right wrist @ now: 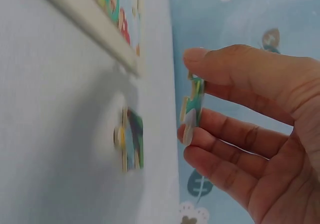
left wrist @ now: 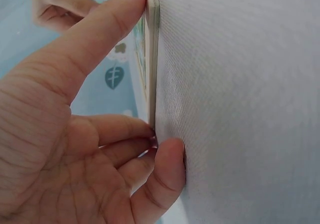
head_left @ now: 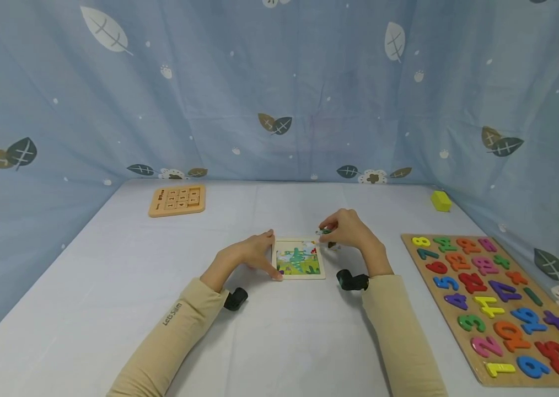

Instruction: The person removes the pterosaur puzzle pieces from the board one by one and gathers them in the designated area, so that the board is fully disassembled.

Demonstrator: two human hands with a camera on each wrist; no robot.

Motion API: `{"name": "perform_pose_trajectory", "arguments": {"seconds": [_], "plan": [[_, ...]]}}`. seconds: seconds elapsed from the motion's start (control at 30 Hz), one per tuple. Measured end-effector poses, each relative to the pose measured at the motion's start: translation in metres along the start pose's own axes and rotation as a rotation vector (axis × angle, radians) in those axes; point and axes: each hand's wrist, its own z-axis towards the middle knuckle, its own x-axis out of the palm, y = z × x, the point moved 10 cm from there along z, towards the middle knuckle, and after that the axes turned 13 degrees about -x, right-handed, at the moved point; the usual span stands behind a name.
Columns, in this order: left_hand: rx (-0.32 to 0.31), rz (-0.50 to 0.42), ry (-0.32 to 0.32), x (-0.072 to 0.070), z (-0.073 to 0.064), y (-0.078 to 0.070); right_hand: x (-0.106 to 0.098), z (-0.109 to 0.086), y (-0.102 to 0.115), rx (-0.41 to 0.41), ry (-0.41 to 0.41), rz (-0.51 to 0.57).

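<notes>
Printed wooden jigsaw piece, just right of the pale-framed picture tray in my head view, is pinched by the right hand; the brown number board, farther right, shouldn't obstruct. Left wrist: the left hand, fingers spread, touches the tray's edge. Right wrist: light, stiff, I judge; I'd grip its edges, avoiding the loose green-and-blue piece near the tray.

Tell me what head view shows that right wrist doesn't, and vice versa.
Head only: the left hand, tan wooden number-tile board, yellow block and brown board of coloured numerals.

Right wrist only: the palm side of the right hand.

Both: the small multicoloured jigsaw piece it pinches, a second piece on white cloth, the pale wooden-framed picture puzzle, and blue leaf-print curtain.
</notes>
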Motion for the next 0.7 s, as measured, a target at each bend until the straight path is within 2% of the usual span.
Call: {"name": "perform_pose_trajectory", "arguments": {"seconds": [0.27, 0.7], "plan": [[-0.007, -0.011, 0.001, 0.000, -0.001, 0.001, -0.005, -0.011, -0.024, 0.041, 0.008, -0.018], [-0.007, -0.022, 0.006, 0.000, -0.002, 0.000, -0.011, -0.024, -0.041, 0.093, 0.034, -0.047]]}}
